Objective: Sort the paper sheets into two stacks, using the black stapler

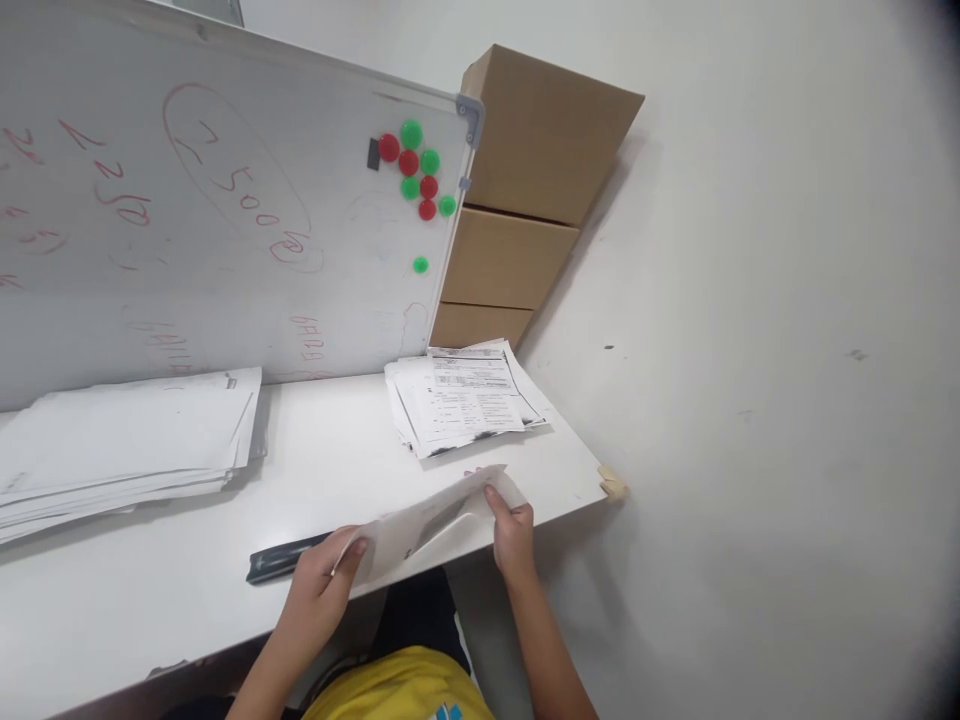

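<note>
Both of my hands hold a white paper sheet (390,545) above the front edge of the table, one at each end. My left hand (324,575) pinches its left end, thumb on top. At the right end, my right hand (514,530) grips the paper with the thumb on top and fingertips showing behind. The sheet is tilted and slightly bent; whether it is one layer or several, I cannot tell. Just beyond my left hand lies a long, shiny black object (279,562), partly covered by that hand.
A thick paper stack (135,430) lies at the left, and a smaller pile of printed sheets (472,395) at the back right. Behind the white table (322,430) stand a whiteboard (337,270) with red and green magnets and stacked cardboard boxes (517,250). A wall (750,450) is at the right.
</note>
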A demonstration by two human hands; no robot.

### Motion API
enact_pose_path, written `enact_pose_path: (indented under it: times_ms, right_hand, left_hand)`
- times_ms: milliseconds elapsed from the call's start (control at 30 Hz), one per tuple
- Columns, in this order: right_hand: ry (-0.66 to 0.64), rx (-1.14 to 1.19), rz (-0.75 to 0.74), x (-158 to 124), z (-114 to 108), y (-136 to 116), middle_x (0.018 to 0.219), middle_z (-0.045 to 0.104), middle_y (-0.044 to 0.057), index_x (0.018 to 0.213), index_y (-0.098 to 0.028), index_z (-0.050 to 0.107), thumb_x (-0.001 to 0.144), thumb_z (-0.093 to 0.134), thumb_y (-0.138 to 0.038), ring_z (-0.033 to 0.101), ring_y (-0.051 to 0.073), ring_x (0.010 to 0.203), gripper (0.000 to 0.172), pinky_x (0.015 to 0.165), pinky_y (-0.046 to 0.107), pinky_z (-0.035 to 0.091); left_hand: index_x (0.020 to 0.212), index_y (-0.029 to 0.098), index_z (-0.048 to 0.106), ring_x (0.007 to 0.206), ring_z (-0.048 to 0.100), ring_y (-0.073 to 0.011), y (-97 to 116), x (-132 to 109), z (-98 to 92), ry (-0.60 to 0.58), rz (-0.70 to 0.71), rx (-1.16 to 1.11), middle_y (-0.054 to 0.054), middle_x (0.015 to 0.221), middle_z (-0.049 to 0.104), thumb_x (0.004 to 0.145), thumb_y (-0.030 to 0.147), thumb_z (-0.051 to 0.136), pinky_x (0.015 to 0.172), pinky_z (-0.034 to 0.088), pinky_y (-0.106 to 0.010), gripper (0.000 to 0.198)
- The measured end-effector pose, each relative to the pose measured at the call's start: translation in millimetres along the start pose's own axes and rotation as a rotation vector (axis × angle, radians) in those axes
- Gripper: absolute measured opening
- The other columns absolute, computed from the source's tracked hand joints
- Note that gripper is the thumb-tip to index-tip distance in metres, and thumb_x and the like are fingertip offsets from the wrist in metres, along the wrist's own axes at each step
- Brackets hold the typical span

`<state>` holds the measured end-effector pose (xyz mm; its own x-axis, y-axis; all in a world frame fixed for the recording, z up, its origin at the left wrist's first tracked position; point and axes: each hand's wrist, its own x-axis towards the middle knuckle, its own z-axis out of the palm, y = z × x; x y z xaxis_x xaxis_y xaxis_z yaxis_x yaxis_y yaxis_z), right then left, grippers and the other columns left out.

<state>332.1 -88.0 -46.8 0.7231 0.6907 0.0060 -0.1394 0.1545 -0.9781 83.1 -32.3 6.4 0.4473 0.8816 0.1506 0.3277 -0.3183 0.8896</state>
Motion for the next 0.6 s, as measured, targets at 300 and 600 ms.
enact_pose_path:
  times_ms: [300, 600]
  right_hand:
    - [0.021, -0.067, 0.012, -10.5, 5.6, -12.2, 0.089, 0.076, 0.009, 0.086, -0.016, 0.075, 0.072, 0.07, -0.042, 0.069, 0.03, 0.09, 0.03, 0.084, 0.041, 0.052]
    - [0.005, -0.1, 0.135, -4.9, 5.7, -3.0, 0.092, 0.076, 0.008, 0.089, -0.017, 0.072, 0.07, 0.072, -0.042, 0.068, 0.029, 0.092, 0.032, 0.084, 0.04, 0.051]
  left_hand:
    - [0.059, 0.019, 0.056, 0.055, 0.052, -0.0152, 2.0, -3.5, 8.0, 0.301, -0.222, 0.036, 0.0, 0.056, 0.056, 0.075, 0.056, 0.06, 0.048, 0.038, -0.023, 0.04]
    - [0.071, 0.018, 0.062, 0.063, 0.055, -0.0194, 10.1, -3.0, 4.9, 0.306, -0.315, -0.087, -0.005, 0.07, 0.064, 0.07, 0.06, 0.06, 0.051, 0.042, -0.026, 0.043]
